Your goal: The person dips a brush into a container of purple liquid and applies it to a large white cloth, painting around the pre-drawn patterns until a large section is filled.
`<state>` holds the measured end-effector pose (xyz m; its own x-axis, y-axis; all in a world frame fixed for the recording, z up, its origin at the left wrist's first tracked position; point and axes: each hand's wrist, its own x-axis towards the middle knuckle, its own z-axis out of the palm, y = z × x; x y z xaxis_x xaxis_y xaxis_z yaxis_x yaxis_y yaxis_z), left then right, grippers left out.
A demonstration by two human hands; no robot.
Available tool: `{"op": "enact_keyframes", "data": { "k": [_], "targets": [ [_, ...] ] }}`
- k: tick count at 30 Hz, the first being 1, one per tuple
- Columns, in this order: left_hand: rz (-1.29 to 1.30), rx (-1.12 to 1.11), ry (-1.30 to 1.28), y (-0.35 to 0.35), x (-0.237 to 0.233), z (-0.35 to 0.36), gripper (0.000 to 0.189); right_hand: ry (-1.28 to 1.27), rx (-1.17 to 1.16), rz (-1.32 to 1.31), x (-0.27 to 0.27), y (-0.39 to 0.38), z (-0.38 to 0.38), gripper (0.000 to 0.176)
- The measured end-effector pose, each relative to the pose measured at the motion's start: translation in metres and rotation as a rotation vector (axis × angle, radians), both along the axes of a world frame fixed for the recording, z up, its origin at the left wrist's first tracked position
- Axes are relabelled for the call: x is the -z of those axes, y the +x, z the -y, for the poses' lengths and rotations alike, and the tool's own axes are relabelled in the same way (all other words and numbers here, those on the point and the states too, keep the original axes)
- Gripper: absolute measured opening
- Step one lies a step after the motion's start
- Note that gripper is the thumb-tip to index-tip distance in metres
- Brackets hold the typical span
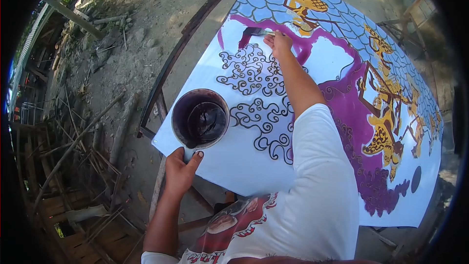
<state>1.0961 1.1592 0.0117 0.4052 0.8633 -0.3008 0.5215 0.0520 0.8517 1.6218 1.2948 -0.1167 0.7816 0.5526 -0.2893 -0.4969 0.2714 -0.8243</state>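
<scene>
My right hand (pixel 279 44) is closed around the handle of a paintbrush (pixel 254 32), its dark bristles touching the cloth near the upper left edge. Purple dye (pixel 337 100) covers part of the stretched white cloth (pixel 215 166), and a fresh purple band runs by the bristles. Black curling outlines (pixel 266 117) lie below the brush. My left hand (pixel 181 168) grips the handle of a dark-stained pot (pixel 200 119) with dark liquid inside, held over the cloth's left corner. Golden figures (pixel 383 137) and a blue scale pattern (pixel 337 7) fill the far and right parts.
A dark wooden frame (pixel 168 63) runs along the cloth's left side. Branches and sticks (pixel 88 146) are piled on the ground at left. A slope of dirt and stones (pixel 146 24) rises behind them. More wooden supports (pixel 408 29) stand at the right.
</scene>
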Motion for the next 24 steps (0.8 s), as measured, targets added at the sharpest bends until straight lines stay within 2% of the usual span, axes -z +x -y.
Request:
{"op": "enact_keyframes", "data": {
  "k": [2,5,6,9,10,13,16,17,21,23,24],
  "targets": [
    [0.029,-0.026,-0.048,-0.008,-0.002,0.008,0.026,-0.028,0.028,0.041,-0.008,-0.006,-0.015,0.026],
    [0.083,0.002,-0.035,-0.033,0.005,0.020,0.021,-0.141,-0.431,0.128,-0.008,0.002,-0.027,0.024],
    [0.081,-0.006,-0.035,-0.038,0.004,0.022,0.021,-0.140,-0.439,0.125,-0.006,0.010,-0.031,0.024],
    [0.078,0.011,-0.071,-0.050,-0.003,0.034,0.022,-0.061,-0.093,0.105,0.000,0.021,-0.040,0.024],
    [0.113,0.011,-0.076,-0.052,-0.004,0.038,0.023,-0.063,-0.095,0.104,-0.001,0.019,-0.042,0.024],
    [0.127,0.003,-0.104,-0.061,-0.010,0.044,0.027,-0.125,-0.388,0.107,-0.009,0.006,-0.054,0.023],
    [0.144,-0.028,-0.158,-0.062,-0.018,0.048,0.029,-0.109,-0.359,0.134,-0.011,0.004,-0.070,0.024],
    [0.176,-0.045,-0.182,-0.063,-0.020,0.049,0.030,-0.078,-0.213,0.130,-0.010,0.002,-0.077,0.026],
    [0.095,-0.056,-0.189,-0.071,-0.021,0.050,0.033,-0.103,-0.211,0.175,-0.020,-0.007,-0.082,0.023],
    [0.093,-0.059,-0.148,-0.069,-0.022,0.050,0.029,-0.256,-0.654,0.221,-0.038,-0.009,-0.070,0.025],
    [0.097,-0.062,-0.153,-0.072,-0.021,0.051,0.029,-0.263,-0.657,0.222,-0.038,-0.005,-0.066,0.025]
  ]
}}
